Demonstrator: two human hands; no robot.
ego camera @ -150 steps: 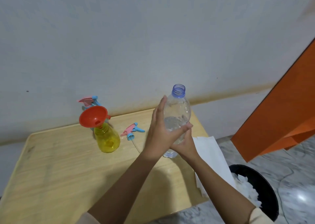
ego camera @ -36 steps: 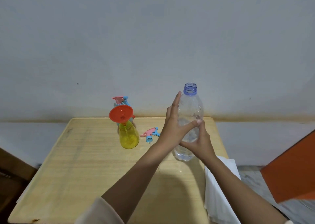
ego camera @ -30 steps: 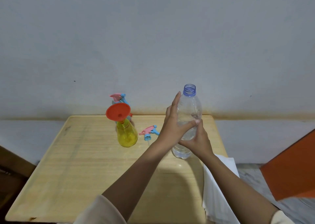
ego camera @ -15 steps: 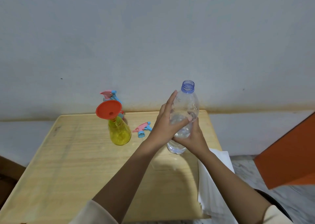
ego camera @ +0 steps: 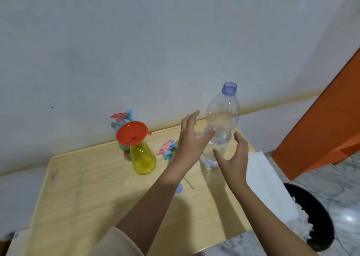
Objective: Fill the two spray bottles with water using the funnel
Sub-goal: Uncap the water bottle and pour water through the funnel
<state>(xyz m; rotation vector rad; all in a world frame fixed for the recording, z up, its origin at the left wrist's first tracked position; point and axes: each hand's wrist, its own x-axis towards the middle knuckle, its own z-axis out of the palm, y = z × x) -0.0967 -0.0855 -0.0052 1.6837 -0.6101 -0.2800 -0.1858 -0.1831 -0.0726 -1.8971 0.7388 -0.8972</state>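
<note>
Funnel (ego camera: 132, 133) on yellow bottle (ego camera: 143, 161); water bottle (ego camera: 223, 117) between left hand (ego camera: 191, 144), right hand (ego camera: 233, 162), fingers (ego camera: 190, 119) spread.

White cloth (ego camera: 263, 179) off table (ego camera: 87, 187) edge — black bin (ego camera: 321, 216) w/ paper (ego camera: 301, 222), orange panel (ego camera: 327, 129).

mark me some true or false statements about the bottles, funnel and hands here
1. The orange funnel sits in the yellow spray bottle. True.
2. The clear water bottle is capped. False: its neck is open.
3. The left hand and right hand are both open, fingers spread. True.
4. The pink spray head is screwed onto the yellow spray bottle. False: it lies on the table.
5. The clear water bottle lies on its side. False: it stands upright.
</note>
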